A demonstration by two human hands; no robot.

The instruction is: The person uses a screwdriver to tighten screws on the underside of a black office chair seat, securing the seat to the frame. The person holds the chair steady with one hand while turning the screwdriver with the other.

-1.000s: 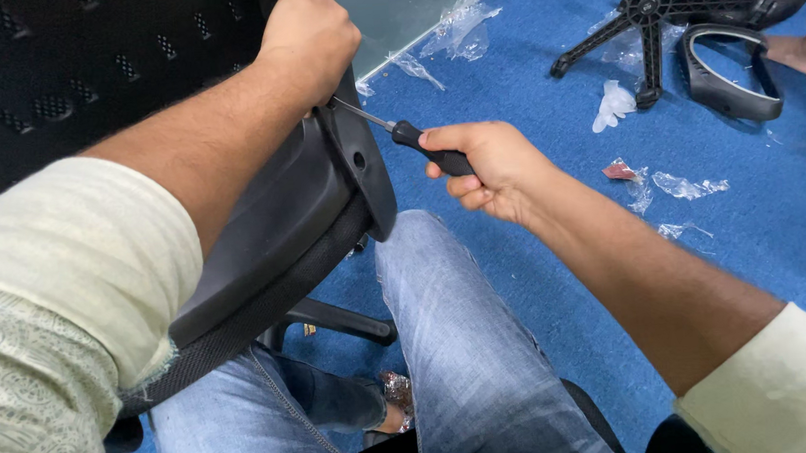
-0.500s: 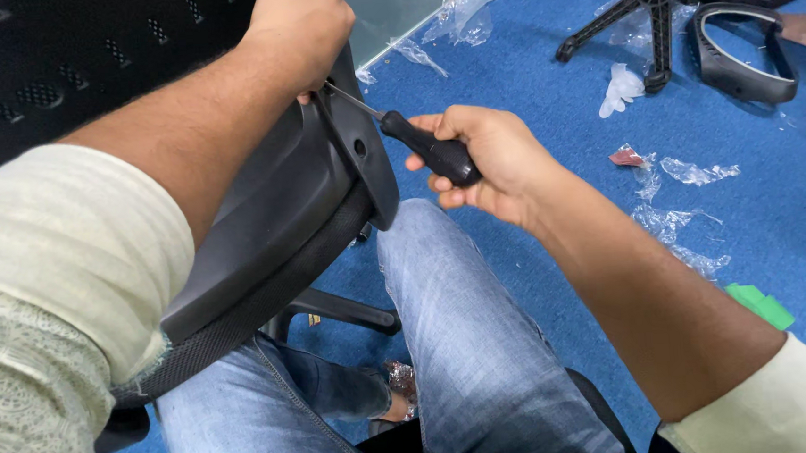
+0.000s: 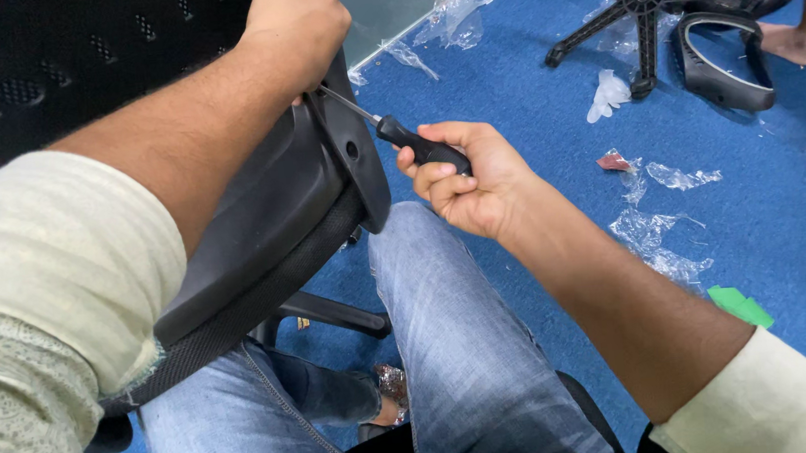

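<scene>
The supporting surface is a blue carpeted floor (image 3: 527, 104). Clear plastic wrap scraps (image 3: 659, 237) lie scattered across it from centre right to the far edge, with a green scrap (image 3: 741, 305) at near right. A black five-arm chair base (image 3: 657, 1) and black armrest loop (image 3: 722, 62) lie far right.

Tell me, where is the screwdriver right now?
In the right hand, center of the head view; the screwdriver points up-left to the chair part under the left hand.

Matt black plastic chair shell (image 3: 261, 217), mesh cloth edge — screwdriver (image 3: 396, 132): shiny metal shaft, black handle.
</scene>
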